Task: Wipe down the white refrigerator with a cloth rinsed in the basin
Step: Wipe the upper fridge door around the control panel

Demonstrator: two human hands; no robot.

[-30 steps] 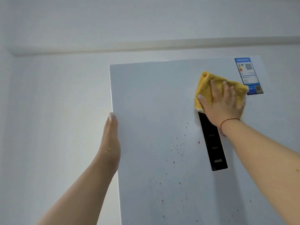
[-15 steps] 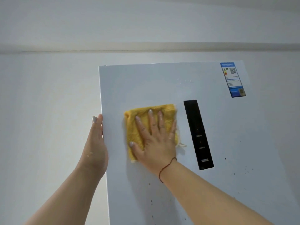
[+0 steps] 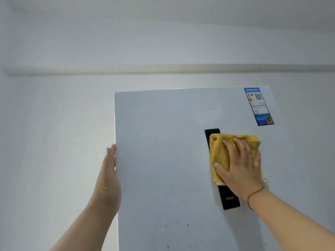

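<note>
The white refrigerator [image 3: 163, 151] fills the middle and right of the view, its door front facing me. A folded yellow cloth [image 3: 220, 153] lies flat against the door, covering the middle of a black control strip [image 3: 229, 198]. My right hand [image 3: 241, 165] presses the cloth with fingers spread. My left hand [image 3: 108, 178] rests against the door's left edge, fingers pointing up. Small brown specks [image 3: 187, 225] dot the door lower down. The basin is not in view.
A blue energy label [image 3: 258, 105] is stuck at the door's upper right corner. White wall [image 3: 54, 142] lies to the left of the refrigerator, and a ledge [image 3: 163, 69] runs across above it.
My right hand has slid the cloth from the upper right to the door's left side, then back right over the black strip. The left hand has stayed on the left edge.
</note>
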